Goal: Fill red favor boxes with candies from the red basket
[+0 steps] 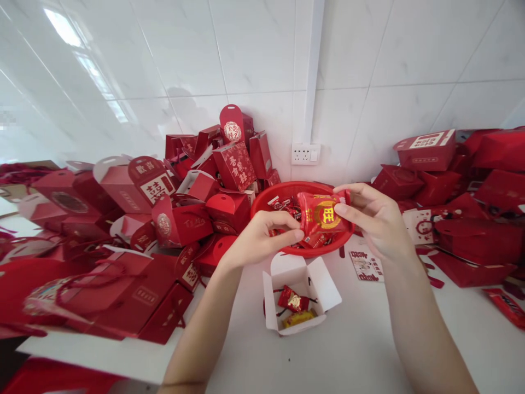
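Between my two hands is a shiny red snack packet (pixel 327 212) with gold lettering, held up over the red basket (pixel 266 198). My left hand (pixel 266 235) pinches its lower left corner with thumb and fingers. On the other side, my right hand (pixel 373 219) grips the right edge, thumb on the front. Wrapped sweets fill the basket behind. Below the hands an open box (pixel 330 290) with white inner flaps stands on the table. Inside it lie a red wrapped sweet (pixel 293 299) and a yellow wrapped piece (pixel 298 318).
Red gift boxes (pixel 180 221) are heaped along the left, and more red boxes (pixel 476 235) are piled at the right. A small printed card (pixel 366 266) lies beside my right forearm. A red wrapped bar (pixel 506 307) is at the right. A socket (pixel 305 154) sits on the tiled wall.
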Tool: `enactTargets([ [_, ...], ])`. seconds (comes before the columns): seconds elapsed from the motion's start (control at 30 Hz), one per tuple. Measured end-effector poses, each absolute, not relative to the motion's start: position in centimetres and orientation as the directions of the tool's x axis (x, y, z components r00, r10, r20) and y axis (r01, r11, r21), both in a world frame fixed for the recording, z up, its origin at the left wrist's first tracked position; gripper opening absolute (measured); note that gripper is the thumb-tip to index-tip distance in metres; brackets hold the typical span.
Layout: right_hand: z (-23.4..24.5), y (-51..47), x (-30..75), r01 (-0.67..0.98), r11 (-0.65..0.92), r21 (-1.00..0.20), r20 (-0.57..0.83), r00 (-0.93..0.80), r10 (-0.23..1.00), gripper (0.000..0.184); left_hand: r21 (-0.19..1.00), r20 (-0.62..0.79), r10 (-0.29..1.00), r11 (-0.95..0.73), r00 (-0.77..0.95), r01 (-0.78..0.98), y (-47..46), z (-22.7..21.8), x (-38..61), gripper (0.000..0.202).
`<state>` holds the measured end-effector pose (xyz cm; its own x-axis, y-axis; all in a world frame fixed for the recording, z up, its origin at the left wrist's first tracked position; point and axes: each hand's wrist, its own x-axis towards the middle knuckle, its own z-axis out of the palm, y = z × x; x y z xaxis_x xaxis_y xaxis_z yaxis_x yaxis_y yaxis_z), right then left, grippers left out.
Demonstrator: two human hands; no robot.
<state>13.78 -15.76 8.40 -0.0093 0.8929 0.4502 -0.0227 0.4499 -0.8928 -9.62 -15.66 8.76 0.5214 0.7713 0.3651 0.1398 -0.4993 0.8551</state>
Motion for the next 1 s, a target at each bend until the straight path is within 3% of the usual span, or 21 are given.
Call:
enactTargets([
  [0.1, 8.5, -15.9, 13.8, -0.029, 0.443, -0.896, 0.443, -0.008, 0.896, 0.034, 0.867, 0.307, 0.740, -0.477, 0.599, 0.146, -15.7, 8.7, -9.4, 0.020],
  [0.27, 8.8, -16.2, 13.8, 0.058, 0.432, -0.900, 0.422, -0.131, 0.897, 0.036, 0.930, 0.332, 0.826, -0.367, 0.456, -0.013, -15.4, 8.1, -8.9, 0.035],
  [0.6, 8.4, -15.7, 13.4, 0.059, 0.445, -0.894, 0.445, -0.019, 0.895, 0.038, 0.950, 0.284, 0.857, -0.313, 0.431, -0.003, -15.5, 7.9, -9.0, 0.033],
  [0.73, 8.4, -15.7, 12.9, 0.031, 0.441, -0.897, 0.442, 0.071, 0.894, 0.033, 0.947, 0.286, 0.846, -0.321, 0.449, 0.002, -15.6, 8.0, -8.9, 0.032],
  [1.0, 8.3, -15.9, 12.4, 0.069, 0.482, -0.874, 0.486, 0.089, 0.869, 0.024, 0.947, 0.267, 0.818, -0.322, 0.509, 0.021, -15.6, 8.0, -8.9, 0.023],
])
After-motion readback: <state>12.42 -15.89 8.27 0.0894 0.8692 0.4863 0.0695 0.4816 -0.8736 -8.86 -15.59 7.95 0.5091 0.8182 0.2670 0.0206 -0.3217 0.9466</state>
